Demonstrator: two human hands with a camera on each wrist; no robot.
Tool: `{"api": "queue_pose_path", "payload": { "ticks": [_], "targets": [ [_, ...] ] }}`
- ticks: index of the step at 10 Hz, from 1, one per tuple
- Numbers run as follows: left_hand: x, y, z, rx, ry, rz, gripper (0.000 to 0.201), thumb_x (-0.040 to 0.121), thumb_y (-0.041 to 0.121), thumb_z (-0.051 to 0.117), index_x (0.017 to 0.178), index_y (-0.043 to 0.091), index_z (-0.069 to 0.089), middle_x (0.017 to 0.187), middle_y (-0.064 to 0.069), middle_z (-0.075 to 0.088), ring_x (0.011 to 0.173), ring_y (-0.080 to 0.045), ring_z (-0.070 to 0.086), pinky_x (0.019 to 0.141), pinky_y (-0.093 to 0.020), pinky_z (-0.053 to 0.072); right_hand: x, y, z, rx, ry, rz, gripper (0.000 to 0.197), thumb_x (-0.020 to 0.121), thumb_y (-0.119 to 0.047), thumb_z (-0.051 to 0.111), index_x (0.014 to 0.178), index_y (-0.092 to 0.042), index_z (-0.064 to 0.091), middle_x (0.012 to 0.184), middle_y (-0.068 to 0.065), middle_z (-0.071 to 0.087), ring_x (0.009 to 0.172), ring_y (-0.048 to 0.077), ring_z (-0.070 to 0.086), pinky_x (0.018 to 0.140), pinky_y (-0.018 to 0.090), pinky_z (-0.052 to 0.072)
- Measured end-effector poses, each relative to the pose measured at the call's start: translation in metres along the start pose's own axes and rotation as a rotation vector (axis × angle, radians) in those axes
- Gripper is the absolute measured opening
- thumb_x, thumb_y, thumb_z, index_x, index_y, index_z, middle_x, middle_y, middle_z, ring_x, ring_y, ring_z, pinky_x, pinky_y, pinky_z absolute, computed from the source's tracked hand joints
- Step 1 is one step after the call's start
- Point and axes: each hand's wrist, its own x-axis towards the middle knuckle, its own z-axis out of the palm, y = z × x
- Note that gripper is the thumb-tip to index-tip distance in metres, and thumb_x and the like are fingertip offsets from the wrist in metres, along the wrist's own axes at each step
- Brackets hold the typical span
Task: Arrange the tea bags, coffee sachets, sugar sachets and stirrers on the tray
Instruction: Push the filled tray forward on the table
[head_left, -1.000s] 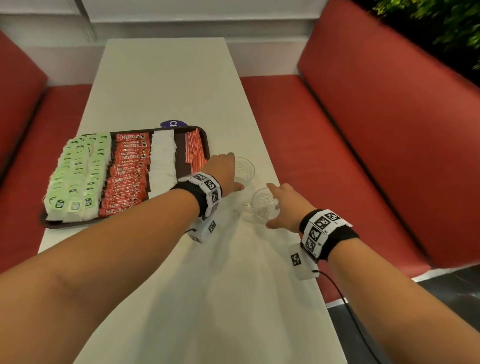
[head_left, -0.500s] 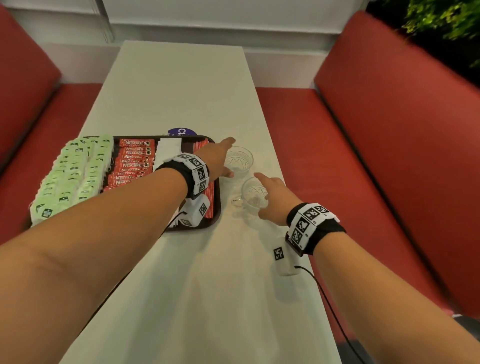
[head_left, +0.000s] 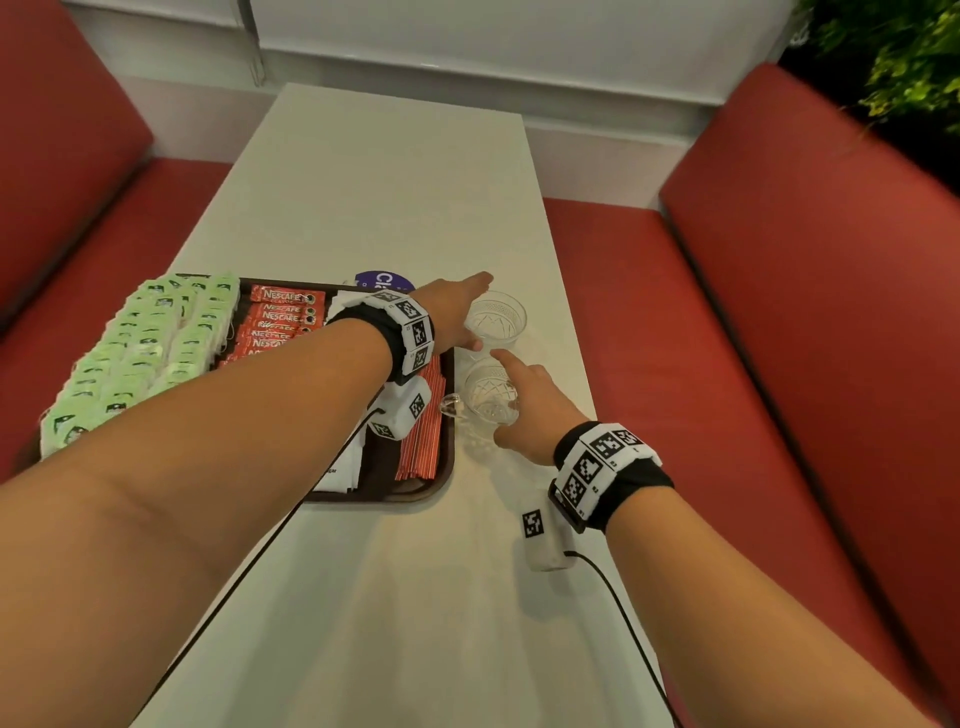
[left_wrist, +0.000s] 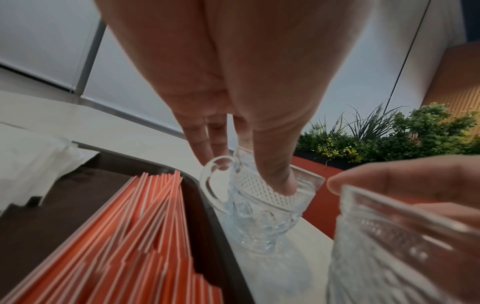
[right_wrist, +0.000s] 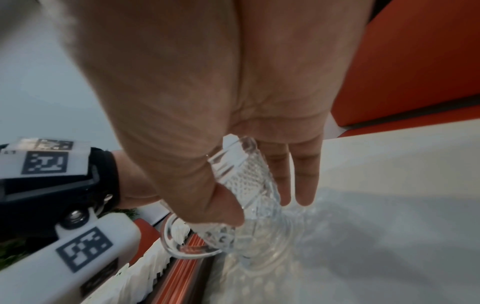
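Observation:
A dark tray (head_left: 431, 488) sits left of centre on the white table (head_left: 389, 182). It holds green tea bags (head_left: 140, 358), red coffee sachets (head_left: 280, 317), white sugar sachets (head_left: 343, 467) and red striped stirrers (head_left: 423, 441). My left forearm crosses above it. Two cut-glass cups stand just right of the tray. My left hand (head_left: 475, 312) holds the far cup (head_left: 498, 317) between the thumb at its rim (left_wrist: 280, 181) and fingers behind it. My right hand (head_left: 506, 400) pinches the near cup (head_left: 485, 402), thumb on one side and straight fingers (right_wrist: 301, 181) on the other.
Red benches (head_left: 779, 312) run along both sides of the table. A blue round sticker (head_left: 384, 283) peeks out behind the tray. A green plant (head_left: 909, 62) stands at the top right. A white wall closes the far end. A black cable (head_left: 623, 613) trails from my right wrist.
Both hands have kept their hold on the cups, which now stand closer to the tray's right edge. The head view has tilted, and the tray shows lower and nearer.

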Motion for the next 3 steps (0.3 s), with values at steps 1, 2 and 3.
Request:
{"api": "queue_pose_path", "payload": {
  "ticks": [1,2,3],
  "targets": [
    [-0.003,0.002,-0.002,0.017,-0.016,-0.015,0.094,0.082,0.033,0.079,0.154,0.026,0.019,0.147,-0.01,0.049,0.119,-0.031,0.057,0.1,-0.045,0.048,0.001,-0.003,-0.003,-0.019,0.001,0.001,0.103,0.077,-0.007,0.074,0.157,-0.034,0.014,0.142,0.013,0.036,0.106,0.027,0.061,0.084,0.036,0.057],
    [-0.009,0.004,-0.007,0.052,-0.014,-0.007,0.096,0.083,0.033,0.078,0.156,0.027,0.016,0.133,-0.016,0.056,0.112,-0.032,0.06,0.094,-0.043,0.051,-0.001,-0.005,-0.006,-0.037,-0.015,-0.007,0.107,0.077,-0.01,0.076,0.158,-0.034,0.009,0.146,0.013,0.034,0.106,0.026,0.059,0.081,0.032,0.054],
    [-0.019,0.007,-0.018,0.066,0.039,-0.002,0.092,0.084,0.031,0.077,0.156,0.028,0.019,0.13,-0.016,0.057,0.112,-0.033,0.059,0.09,-0.039,0.05,-0.007,-0.01,-0.014,-0.051,-0.028,0.001,0.112,0.077,-0.015,0.077,0.158,-0.034,0.003,0.149,0.013,0.03,0.111,0.026,0.057,0.083,0.029,0.05]
  ]
}}
